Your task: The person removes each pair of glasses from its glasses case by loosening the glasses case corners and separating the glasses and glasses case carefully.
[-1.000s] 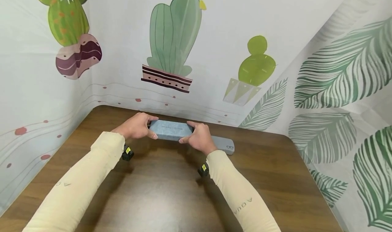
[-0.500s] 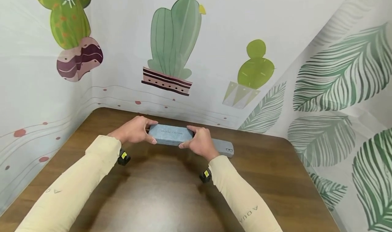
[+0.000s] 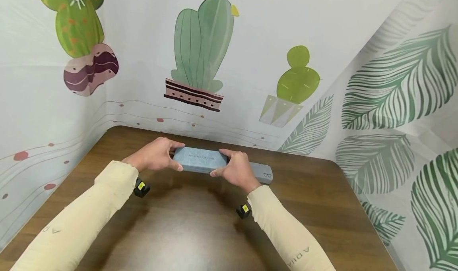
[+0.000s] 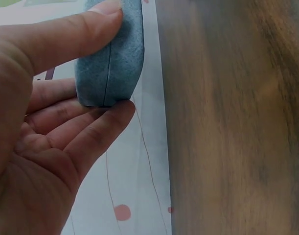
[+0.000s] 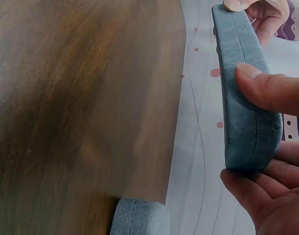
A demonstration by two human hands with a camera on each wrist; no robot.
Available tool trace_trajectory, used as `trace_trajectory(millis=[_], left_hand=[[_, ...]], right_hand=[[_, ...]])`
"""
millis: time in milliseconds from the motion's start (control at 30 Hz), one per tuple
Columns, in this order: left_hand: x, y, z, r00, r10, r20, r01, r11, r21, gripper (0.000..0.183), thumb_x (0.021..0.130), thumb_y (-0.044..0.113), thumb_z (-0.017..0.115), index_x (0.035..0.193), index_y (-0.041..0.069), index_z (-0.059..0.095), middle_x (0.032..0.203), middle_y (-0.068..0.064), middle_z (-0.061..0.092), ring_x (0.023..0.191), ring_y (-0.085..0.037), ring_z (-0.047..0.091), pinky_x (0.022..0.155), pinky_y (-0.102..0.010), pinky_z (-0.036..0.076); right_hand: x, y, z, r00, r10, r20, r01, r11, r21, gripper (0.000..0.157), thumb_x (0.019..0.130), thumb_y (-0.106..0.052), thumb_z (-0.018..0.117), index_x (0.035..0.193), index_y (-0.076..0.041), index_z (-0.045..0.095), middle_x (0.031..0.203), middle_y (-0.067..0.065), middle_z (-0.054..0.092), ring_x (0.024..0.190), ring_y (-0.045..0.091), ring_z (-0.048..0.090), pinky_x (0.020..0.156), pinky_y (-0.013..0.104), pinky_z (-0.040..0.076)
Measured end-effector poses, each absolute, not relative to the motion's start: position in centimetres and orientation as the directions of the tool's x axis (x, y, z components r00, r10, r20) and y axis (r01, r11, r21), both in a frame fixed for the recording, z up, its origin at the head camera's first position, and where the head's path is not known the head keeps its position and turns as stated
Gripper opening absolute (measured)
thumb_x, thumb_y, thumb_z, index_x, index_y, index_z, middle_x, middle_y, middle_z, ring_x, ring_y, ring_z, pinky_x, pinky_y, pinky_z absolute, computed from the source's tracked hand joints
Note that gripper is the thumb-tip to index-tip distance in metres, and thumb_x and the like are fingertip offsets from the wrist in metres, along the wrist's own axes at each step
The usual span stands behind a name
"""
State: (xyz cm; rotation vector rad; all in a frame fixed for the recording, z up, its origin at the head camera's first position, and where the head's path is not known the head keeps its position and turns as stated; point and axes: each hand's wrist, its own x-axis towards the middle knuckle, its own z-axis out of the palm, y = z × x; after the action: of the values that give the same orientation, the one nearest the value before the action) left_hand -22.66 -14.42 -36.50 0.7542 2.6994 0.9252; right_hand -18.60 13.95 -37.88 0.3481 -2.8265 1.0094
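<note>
The left hand (image 3: 155, 155) and right hand (image 3: 236, 167) pinch the blue case (image 3: 200, 160) by its ends; seemingly lifted off the table (image 3: 307, 207), not yet set down; the grey case (image 3: 262, 171) lies untouched.

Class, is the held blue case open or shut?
Shut: both wrist views show the blue case with a thin seam and no visible gap.

mottled blue case (image 3: 200, 160), perhaps speckled grey case (image 3: 260, 171), brown-grained table (image 3: 193, 219)

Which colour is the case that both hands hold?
The case is mottled grey-blue; the right wrist view shows it best.
</note>
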Motion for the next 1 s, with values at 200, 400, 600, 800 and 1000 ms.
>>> trace_trajectory(millis=[200,400,600,800,1000], left_hand=[[-22.2,-14.2,-36.3,-0.845,0.535,-0.014,0.409,0.662,0.629,0.085,0.079,0.028,0.092,0.146,-0.008,0.054,0.135,-0.022,0.069,0.106,-0.019,0.071,0.094,-0.042,0.058],[-21.4,-14.2,-36.1,-0.843,0.537,0.002,0.42,0.658,0.625,0.085,0.078,0.031,0.092,0.145,-0.007,0.056,0.131,-0.02,0.071,0.104,-0.018,0.07,0.093,-0.041,0.058],[-20.3,-14.6,-36.1,-0.848,0.53,0.018,0.416,0.645,0.641,0.085,0.077,0.029,0.093,0.144,-0.007,0.056,0.128,-0.02,0.073,0.106,-0.02,0.073,0.092,-0.041,0.06],[-19.8,-14.7,-36.1,-0.846,0.533,0.012,0.415,0.644,0.643,0.084,0.076,0.03,0.093,0.143,-0.006,0.057,0.127,-0.018,0.074,0.104,-0.018,0.073,0.091,-0.04,0.06],[-19.3,-14.6,-36.1,-0.844,0.537,0.016,0.421,0.642,0.64,0.084,0.076,0.029,0.094,0.143,-0.007,0.057,0.128,-0.018,0.073,0.102,-0.017,0.072,0.091,-0.04,0.06]], right_hand=[[-18.0,14.3,-37.5,-0.963,-0.178,0.201,-0.265,0.752,-0.604,0.078,0.065,-0.027,0.1,0.133,-0.003,0.07,0.128,0.015,0.074,0.111,0.025,0.071,0.097,0.042,0.057],[-17.2,14.4,-37.4,-0.959,-0.182,0.216,-0.278,0.752,-0.598,0.077,0.065,-0.027,0.1,0.132,-0.003,0.07,0.125,0.014,0.076,0.103,0.022,0.071,0.093,0.041,0.058],[-16.4,14.2,-37.2,-0.956,-0.211,0.205,-0.293,0.752,-0.591,0.076,0.066,-0.029,0.1,0.133,-0.004,0.07,0.127,0.013,0.075,0.102,0.02,0.07,0.093,0.04,0.057],[-15.7,14.4,-37.3,-0.95,-0.233,0.209,-0.312,0.751,-0.582,0.075,0.068,-0.029,0.099,0.132,-0.003,0.07,0.126,0.013,0.076,0.097,0.018,0.069,0.089,0.038,0.057],[-15.2,14.5,-37.4,-0.952,-0.225,0.209,-0.307,0.75,-0.586,0.075,0.068,-0.029,0.099,0.133,-0.005,0.07,0.128,0.012,0.075,0.098,0.018,0.069,0.09,0.037,0.057]])
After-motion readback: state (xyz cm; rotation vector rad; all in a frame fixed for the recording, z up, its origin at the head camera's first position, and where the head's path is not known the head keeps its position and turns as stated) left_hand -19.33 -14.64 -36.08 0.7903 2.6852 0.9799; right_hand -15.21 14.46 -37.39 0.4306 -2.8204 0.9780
